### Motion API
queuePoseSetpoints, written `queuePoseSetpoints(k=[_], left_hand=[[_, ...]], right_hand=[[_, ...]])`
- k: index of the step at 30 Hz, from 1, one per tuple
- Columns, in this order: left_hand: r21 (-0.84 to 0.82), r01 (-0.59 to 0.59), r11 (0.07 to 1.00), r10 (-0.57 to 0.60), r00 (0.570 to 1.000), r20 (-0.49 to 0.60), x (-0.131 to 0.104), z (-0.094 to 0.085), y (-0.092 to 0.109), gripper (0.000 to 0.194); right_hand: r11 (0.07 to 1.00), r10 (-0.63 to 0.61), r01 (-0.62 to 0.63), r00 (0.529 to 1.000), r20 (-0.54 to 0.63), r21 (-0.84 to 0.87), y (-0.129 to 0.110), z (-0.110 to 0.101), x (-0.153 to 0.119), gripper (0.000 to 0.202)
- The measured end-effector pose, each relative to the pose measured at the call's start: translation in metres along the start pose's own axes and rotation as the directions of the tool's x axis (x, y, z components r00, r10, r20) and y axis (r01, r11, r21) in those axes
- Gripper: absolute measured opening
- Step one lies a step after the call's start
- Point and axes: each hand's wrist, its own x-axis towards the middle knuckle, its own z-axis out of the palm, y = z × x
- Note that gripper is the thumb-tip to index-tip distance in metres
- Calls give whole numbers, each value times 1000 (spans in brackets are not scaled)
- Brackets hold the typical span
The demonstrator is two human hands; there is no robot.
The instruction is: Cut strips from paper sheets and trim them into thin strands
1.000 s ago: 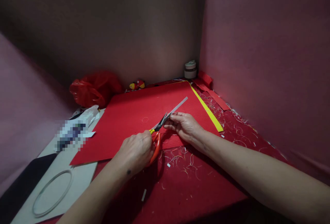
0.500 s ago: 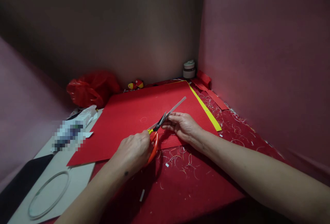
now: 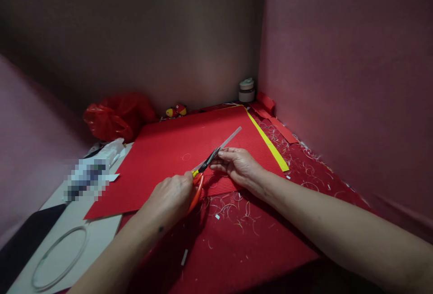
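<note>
Fingers of the left hand (image 3: 174,193) curl around the handles of the scissors (image 3: 204,166), knuckles up; those underneath are hidden. On the right hand (image 3: 238,166), thumb and forefinger pinch a pale strip (image 3: 232,137) next to the blade tips, with the other fingers bent loosely below. The strip slants up and away from the pinch, over the red sheet (image 3: 162,149). The blades lie nearly together along it; whether they bite into it, I cannot tell.

At far left is a dark panel (image 3: 29,240), then a white board (image 3: 101,244) with a ring (image 3: 85,236) lying on it. A plastic packet (image 3: 113,152), partly blurred, rests behind the ring. Further back sits a red bag (image 3: 118,116), then a small toy (image 3: 176,111) behind the sheet. The sheet's left part overlaps the board. Loose threads (image 3: 233,208) lie in front of the sheet, on the red cloth (image 3: 243,258). A jar (image 3: 246,92) stands in the back corner. A yellow edge (image 3: 269,143) shows along the sheet's right side, and beyond it red scraps (image 3: 284,130) lie by the pink wall (image 3: 338,59).
</note>
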Motion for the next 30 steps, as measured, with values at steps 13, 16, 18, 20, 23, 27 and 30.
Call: queuePoseSetpoints(k=[13, 16, 18, 20, 23, 27, 30], left_hand=[[-45, -51, 998, 50, 999, -22, 4, 6, -8, 27], [-51, -60, 997, 58, 998, -29, 4, 6, -10, 27], [-55, -65, 996, 64, 998, -26, 3, 5, -10, 28], [-48, -59, 997, 59, 998, -13, 2, 4, -9, 28], [-34, -52, 998, 53, 999, 8, -1, 1, -8, 26], [-28, -39, 999, 40, 998, 55, -5, -5, -5, 29], [-26, -35, 999, 37, 996, 78, -7, -6, -4, 31]], right_hand=[[1000, 24, -23, 1000, 19, -9, -4, -2, 0, 4], [1000, 17, -17, 1000, -13, -11, -9, -2, -1, 9], [1000, -12, 12, 1000, -26, -15, -11, -2, 0, 8], [999, -39, 38, 999, -23, -21, -12, -3, 1, 5], [998, -58, 58, 998, -8, -26, -11, -5, 2, 5], [998, -47, 46, 999, -14, -32, -9, -5, 3, 7], [999, -28, 28, 1000, -10, -28, -9, -3, 2, 7]])
